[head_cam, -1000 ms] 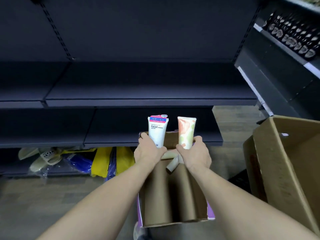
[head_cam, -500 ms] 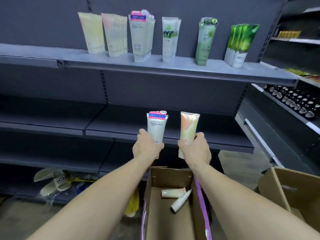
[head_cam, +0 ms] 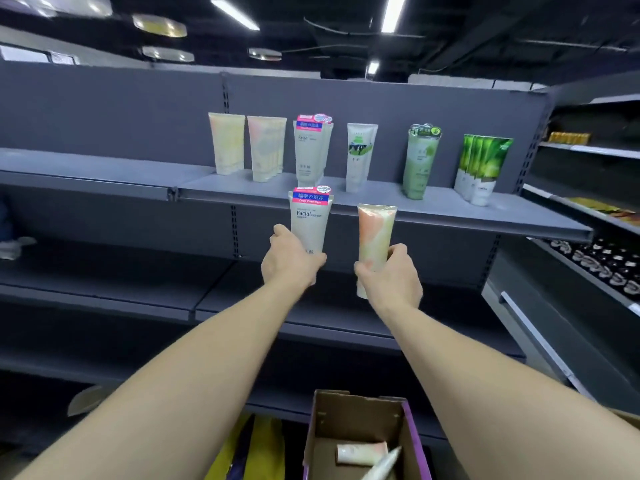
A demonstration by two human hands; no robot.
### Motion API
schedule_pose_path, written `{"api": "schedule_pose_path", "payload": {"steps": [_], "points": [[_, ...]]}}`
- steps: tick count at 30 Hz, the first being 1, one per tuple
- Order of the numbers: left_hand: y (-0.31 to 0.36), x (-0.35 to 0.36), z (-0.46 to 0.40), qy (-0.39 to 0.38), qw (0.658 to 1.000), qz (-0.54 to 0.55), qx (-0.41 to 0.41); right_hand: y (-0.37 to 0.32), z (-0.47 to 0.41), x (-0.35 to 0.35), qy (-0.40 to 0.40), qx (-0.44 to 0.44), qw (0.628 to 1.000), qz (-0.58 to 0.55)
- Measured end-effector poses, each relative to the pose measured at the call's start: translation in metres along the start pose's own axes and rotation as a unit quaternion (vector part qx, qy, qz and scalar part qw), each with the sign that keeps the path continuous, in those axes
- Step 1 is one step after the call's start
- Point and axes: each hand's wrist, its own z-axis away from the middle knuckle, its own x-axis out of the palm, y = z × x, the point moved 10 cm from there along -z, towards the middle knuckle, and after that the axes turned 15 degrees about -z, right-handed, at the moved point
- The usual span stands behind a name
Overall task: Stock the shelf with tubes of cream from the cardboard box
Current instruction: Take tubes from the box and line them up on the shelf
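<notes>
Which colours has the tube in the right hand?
Peach-orange and pale green on cream, seen in the head view: the tube in the right hand.

Six groups of tubes [head_cam: 362, 155] stand in a row on the shelf [head_cam: 450, 211], toward its right end. Below and in front, the cardboard box [head_cam: 412, 431] holds two loose tubes [head_cam: 360, 452] lying near its far wall.
</notes>
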Motion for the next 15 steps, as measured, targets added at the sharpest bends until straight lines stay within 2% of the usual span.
{"api": "schedule_pose_path", "payload": {"steps": [6,15], "points": [[-0.01,-0.042,-0.032,0.035,0.999,0.014,0.02,-0.05,-0.005,0.026,0.004,-0.022,1.0,-0.019],[-0.064,-0.083,-0.092,0.056,0.998,0.015,0.026,-0.109,-0.005,0.092,0.02,-0.034,0.999,-0.035]]}}
